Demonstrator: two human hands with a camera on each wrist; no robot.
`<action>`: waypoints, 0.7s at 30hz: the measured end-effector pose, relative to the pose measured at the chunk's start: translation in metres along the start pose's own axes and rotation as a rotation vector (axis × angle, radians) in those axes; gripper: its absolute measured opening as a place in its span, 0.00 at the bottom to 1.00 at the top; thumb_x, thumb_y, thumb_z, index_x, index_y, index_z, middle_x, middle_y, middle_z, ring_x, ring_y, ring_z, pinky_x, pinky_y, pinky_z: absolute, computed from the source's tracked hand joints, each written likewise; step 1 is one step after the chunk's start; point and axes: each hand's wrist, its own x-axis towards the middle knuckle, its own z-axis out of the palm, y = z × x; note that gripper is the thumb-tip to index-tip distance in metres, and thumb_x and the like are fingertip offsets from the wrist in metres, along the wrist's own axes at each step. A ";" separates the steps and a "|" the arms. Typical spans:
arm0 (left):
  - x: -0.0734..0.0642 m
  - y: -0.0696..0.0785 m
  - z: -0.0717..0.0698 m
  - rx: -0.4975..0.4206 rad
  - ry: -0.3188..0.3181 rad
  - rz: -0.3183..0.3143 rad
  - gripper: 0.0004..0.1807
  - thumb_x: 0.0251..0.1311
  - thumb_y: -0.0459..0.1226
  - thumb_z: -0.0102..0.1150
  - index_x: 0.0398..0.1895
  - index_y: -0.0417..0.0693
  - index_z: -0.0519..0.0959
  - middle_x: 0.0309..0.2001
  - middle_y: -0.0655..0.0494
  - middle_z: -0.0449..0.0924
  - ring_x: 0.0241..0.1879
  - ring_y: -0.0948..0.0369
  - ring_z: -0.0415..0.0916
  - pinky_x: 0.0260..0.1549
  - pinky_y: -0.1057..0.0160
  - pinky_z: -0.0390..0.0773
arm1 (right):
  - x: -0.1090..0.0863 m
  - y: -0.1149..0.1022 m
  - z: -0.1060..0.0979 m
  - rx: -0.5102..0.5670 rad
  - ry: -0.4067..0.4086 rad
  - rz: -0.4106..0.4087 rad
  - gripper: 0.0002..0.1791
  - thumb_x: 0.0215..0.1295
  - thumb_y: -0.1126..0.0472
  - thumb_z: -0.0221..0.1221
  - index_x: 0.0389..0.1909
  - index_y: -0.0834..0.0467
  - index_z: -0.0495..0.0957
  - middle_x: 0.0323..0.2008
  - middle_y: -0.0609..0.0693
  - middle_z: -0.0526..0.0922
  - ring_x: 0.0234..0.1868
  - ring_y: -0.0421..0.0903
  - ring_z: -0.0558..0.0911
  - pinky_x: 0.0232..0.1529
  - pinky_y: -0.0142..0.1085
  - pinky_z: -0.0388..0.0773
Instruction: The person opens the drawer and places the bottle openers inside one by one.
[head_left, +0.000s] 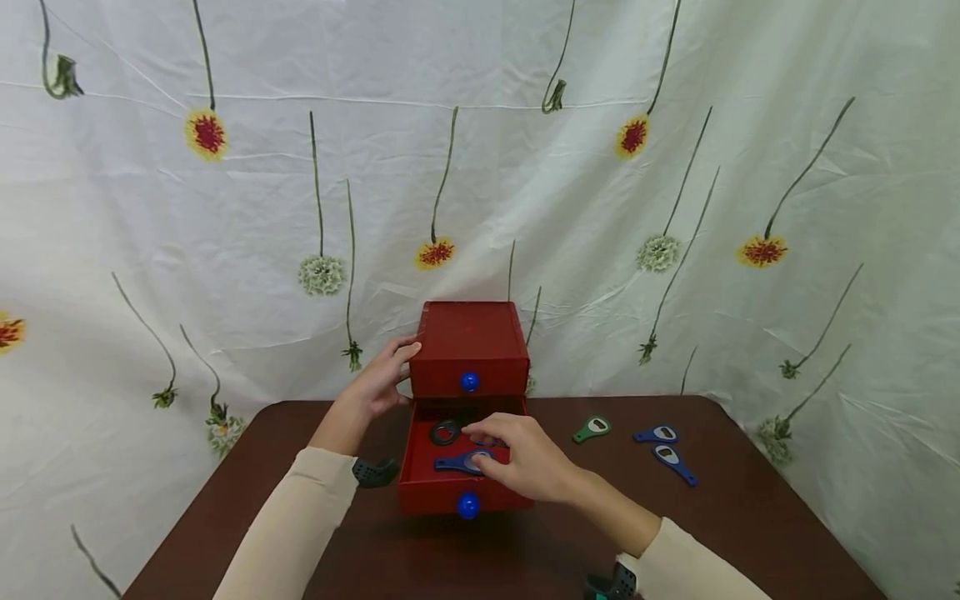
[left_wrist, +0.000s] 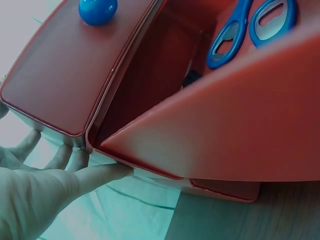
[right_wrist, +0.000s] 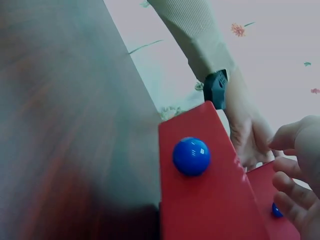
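Note:
A red box with two drawers stands on the table, its lower drawer pulled out. My left hand rests against the box's left side, fingers extended along it. Over the open drawer hovers my right hand, fingers loosely bent, with nothing between fingers and thumb in the right wrist view. Below its thumb lies a blue bottle opener; another blue bottle opener lies beside it, mostly covered by the hand in the head view. Behind them sits a black ring-shaped piece.
On the table, right of the box, lie a green bottle opener and two blue ones. A blue knob juts from the open drawer's front. A flowered cloth hangs behind.

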 end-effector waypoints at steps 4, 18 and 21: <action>0.000 0.000 -0.001 0.011 -0.005 0.002 0.33 0.82 0.48 0.47 0.82 0.51 0.50 0.81 0.44 0.47 0.78 0.42 0.45 0.58 0.20 0.56 | -0.015 -0.005 0.006 0.012 0.094 -0.021 0.17 0.66 0.66 0.69 0.55 0.59 0.84 0.47 0.46 0.86 0.43 0.39 0.82 0.45 0.34 0.82; -0.001 -0.001 0.001 0.022 -0.004 -0.008 0.34 0.82 0.49 0.47 0.82 0.52 0.49 0.81 0.44 0.47 0.78 0.42 0.46 0.58 0.21 0.58 | -0.069 -0.024 0.070 0.270 0.299 0.044 0.14 0.65 0.71 0.69 0.50 0.61 0.83 0.38 0.52 0.86 0.33 0.35 0.84 0.28 0.31 0.83; 0.000 -0.001 0.001 0.012 0.002 -0.005 0.34 0.81 0.49 0.47 0.82 0.52 0.50 0.81 0.45 0.47 0.78 0.42 0.46 0.58 0.21 0.58 | -0.072 -0.020 0.082 0.159 0.358 0.130 0.11 0.62 0.69 0.72 0.43 0.58 0.83 0.33 0.48 0.86 0.28 0.31 0.82 0.25 0.28 0.80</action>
